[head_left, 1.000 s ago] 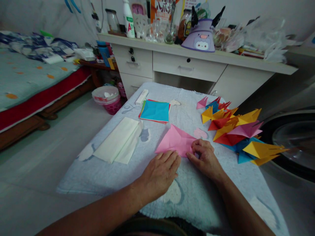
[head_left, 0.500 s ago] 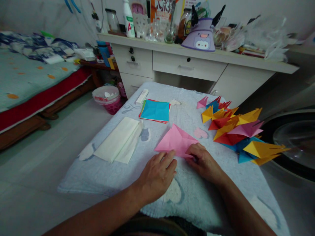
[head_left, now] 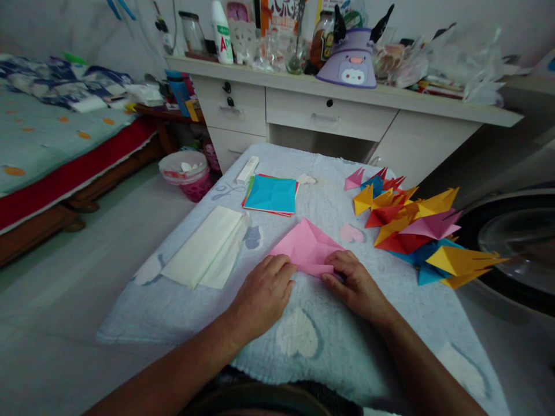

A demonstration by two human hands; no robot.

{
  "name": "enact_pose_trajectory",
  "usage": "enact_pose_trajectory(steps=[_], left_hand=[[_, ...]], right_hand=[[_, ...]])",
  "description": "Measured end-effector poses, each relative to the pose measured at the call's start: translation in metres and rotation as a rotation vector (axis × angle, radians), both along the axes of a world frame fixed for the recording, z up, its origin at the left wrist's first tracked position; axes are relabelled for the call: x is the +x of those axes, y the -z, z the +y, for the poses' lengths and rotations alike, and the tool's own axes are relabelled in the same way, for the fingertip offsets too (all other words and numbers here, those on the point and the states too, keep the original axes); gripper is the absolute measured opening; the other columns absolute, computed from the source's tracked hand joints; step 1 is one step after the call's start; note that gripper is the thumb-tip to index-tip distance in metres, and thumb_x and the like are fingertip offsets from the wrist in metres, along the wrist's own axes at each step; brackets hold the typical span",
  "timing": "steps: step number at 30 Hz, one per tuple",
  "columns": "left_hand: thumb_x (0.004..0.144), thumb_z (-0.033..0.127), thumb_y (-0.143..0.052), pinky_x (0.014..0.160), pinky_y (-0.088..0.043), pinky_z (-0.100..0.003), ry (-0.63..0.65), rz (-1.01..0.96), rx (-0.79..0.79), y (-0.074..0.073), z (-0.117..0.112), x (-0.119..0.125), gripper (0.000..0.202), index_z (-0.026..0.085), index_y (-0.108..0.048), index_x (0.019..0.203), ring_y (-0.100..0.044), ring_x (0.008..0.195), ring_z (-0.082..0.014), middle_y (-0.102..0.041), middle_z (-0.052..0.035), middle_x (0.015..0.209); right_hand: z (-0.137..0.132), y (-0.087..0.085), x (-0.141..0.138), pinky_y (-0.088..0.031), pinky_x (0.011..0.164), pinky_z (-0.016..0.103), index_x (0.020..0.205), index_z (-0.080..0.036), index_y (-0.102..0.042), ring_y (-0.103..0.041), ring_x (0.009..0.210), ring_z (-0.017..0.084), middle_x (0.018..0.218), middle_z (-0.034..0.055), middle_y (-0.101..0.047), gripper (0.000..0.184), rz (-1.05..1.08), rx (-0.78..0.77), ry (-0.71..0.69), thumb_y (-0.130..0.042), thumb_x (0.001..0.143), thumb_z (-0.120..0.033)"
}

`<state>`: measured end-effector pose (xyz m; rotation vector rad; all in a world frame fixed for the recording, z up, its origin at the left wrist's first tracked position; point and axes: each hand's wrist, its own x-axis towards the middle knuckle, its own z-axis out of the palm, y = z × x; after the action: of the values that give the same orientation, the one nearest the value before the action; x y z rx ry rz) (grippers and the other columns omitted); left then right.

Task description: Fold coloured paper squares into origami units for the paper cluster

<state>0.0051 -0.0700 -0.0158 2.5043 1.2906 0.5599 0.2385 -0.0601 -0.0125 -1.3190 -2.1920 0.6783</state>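
Note:
A sheet of pink origami paper [head_left: 307,245], creased and partly folded, lies on the cloth-covered table before me. My left hand [head_left: 267,289] grips its lower left edge, thumb and fingers together. On the lower right edge my right hand [head_left: 353,283] pinches the paper between thumb and curled fingers. The near edge is turned up in a narrow fold between the two hands. Beyond it sits a stack of square coloured paper [head_left: 271,193] with a blue sheet on top. To the right stand several folded paper cranes [head_left: 411,225] in yellow, red, blue and pink.
A folded pale paper [head_left: 206,245] lies on the left of the table, a small white box [head_left: 247,170] farther back. A white desk [head_left: 332,112] stands behind, its top crowded. A pink bin [head_left: 191,176] is on the floor; a round-doored appliance [head_left: 515,237] is at right.
My left hand has moved left along the paper's near edge and now grips it. My right hand stays on the right edge, where the near edge has been lifted into a fold.

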Motion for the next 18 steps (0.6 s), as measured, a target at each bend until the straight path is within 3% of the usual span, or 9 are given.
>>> enact_pose_trajectory(steps=[3,8,14,18], left_hand=[[0.090,0.017,-0.054,0.095,-0.048,-0.043,-0.006,0.060,0.051,0.004,0.000,-0.001,0.014,0.018,-0.061,0.101,-0.054,0.102,-0.0232,-0.061,-0.0071,0.106],[0.090,0.021,-0.055,0.094,-0.048,-0.045,-0.068,0.119,0.208,0.015,-0.006,0.002,0.018,0.018,-0.062,0.106,-0.053,0.110,-0.0268,-0.055,-0.0104,0.131],[0.093,0.024,-0.052,0.105,-0.041,-0.041,0.142,0.092,0.266,0.022,-0.004,0.003,0.032,0.018,-0.056,0.124,-0.049,0.123,-0.0242,-0.060,-0.0061,0.131],[0.094,0.024,-0.051,0.106,-0.041,-0.040,0.174,0.093,0.237,0.024,-0.001,0.004,0.033,0.017,-0.055,0.125,-0.052,0.122,-0.0231,-0.061,-0.0072,0.130]], right_hand=[[0.000,0.007,-0.003,-0.038,0.085,0.040,0.074,-0.021,-0.061,-0.052,0.092,0.023,0.093,0.0063,-0.060,0.025,-0.048,0.035,0.105,-0.055,0.092,-0.038],[0.002,0.017,-0.008,-0.037,0.084,0.040,0.061,-0.020,-0.054,-0.050,0.091,0.023,0.091,0.0055,-0.060,0.027,-0.119,0.065,0.280,-0.064,0.084,-0.029],[0.003,0.020,-0.014,-0.036,0.079,0.038,0.057,-0.020,-0.052,-0.050,0.086,0.023,0.086,0.0048,-0.061,0.029,-0.179,0.130,0.369,-0.066,0.081,-0.030],[0.003,0.020,-0.014,-0.035,0.077,0.038,0.059,-0.021,-0.056,-0.049,0.085,0.023,0.086,0.0050,-0.062,0.027,-0.209,0.133,0.428,-0.067,0.080,-0.032]])
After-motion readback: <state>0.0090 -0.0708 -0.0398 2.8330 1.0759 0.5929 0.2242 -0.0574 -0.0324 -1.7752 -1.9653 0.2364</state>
